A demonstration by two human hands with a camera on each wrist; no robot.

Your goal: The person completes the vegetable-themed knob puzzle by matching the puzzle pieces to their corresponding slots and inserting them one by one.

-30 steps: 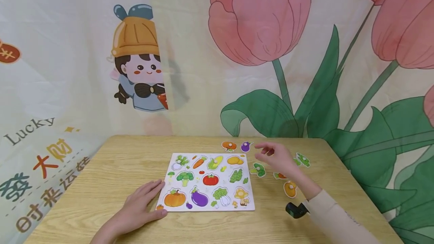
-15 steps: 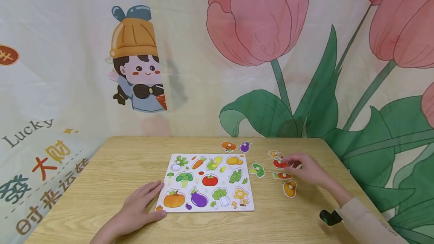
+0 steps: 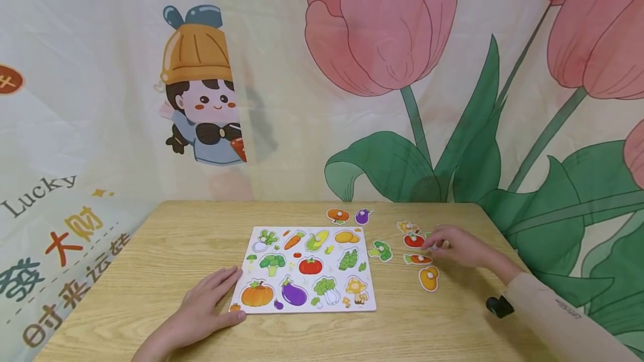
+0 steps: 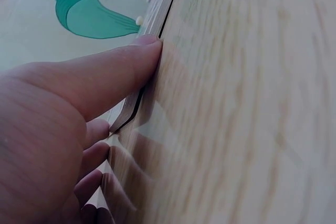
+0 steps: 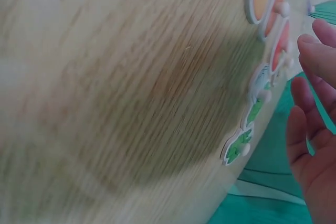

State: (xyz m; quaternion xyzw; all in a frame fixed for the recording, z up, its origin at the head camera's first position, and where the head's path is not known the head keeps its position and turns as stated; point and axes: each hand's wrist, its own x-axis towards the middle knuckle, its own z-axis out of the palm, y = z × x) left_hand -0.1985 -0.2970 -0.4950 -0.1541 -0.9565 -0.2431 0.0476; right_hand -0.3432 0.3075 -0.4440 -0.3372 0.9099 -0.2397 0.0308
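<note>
A white vegetable puzzle board (image 3: 336,280) lies flat on the table. At its left edge rests my left hand (image 3: 208,303), fingers extended; in the left wrist view the thumb (image 4: 121,72) touches the board's side. My right hand (image 3: 460,247) hovers over the loose pieces at the right, its fingers slightly bent with nothing visible between them. Close to its fingertips lies the tomato piece (image 3: 413,241). The carrot piece (image 3: 418,260) and potato piece (image 3: 429,279) sit nearer me. Beneath the hand, the right wrist view shows green leafy pieces (image 5: 239,145) with knobs.
Behind the board lie a pumpkin piece (image 3: 337,215) and an eggplant piece (image 3: 363,216). A broccoli piece (image 3: 380,251) is beside the board's right edge, and a mushroom piece (image 3: 408,227) is farther back. A printed curtain (image 3: 282,99) hangs behind the wooden table (image 3: 166,250).
My right hand has moved right and toward me, from beside the eggplant piece to above the green pieces, uncovering the tomato, carrot and mushroom pieces. The left hand stays at the board.
</note>
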